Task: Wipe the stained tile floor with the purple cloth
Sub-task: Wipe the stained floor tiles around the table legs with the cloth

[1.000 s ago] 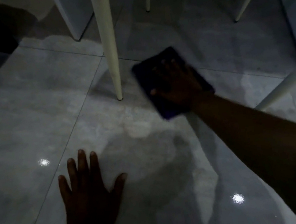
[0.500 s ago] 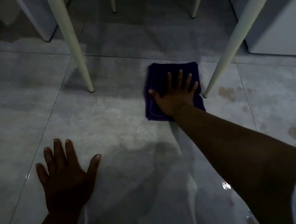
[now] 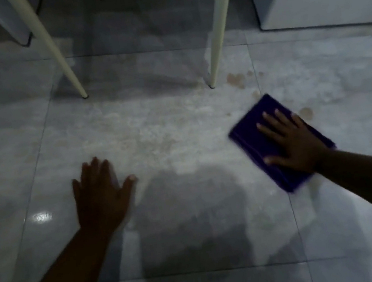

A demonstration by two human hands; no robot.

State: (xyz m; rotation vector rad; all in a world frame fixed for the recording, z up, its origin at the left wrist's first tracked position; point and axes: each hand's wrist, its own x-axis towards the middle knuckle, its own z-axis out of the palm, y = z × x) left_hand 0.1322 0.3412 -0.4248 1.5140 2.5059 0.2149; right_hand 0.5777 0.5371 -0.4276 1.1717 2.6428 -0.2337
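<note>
Right hand (image 3: pixel 295 141) lies flat, fingers spread, on the folded, dark purple cloth (image 3: pixel 251 135) beside brownish stains (image 3: pixel 306 113)

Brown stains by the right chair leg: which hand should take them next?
Right. The right hand is pressed flat on the purple cloth, just beside the brown stains. The left hand lies bare on the floor, apart from them.

The right hand (image 3: pixel 293 141) lies flat on the cloth (image 3: pixel 252 138) on the floor (image 3: pixel 154 126), right of the left hand (image 3: pixel 99 197); two chair legs (image 3: pixel 215 39) stand behind.
</note>
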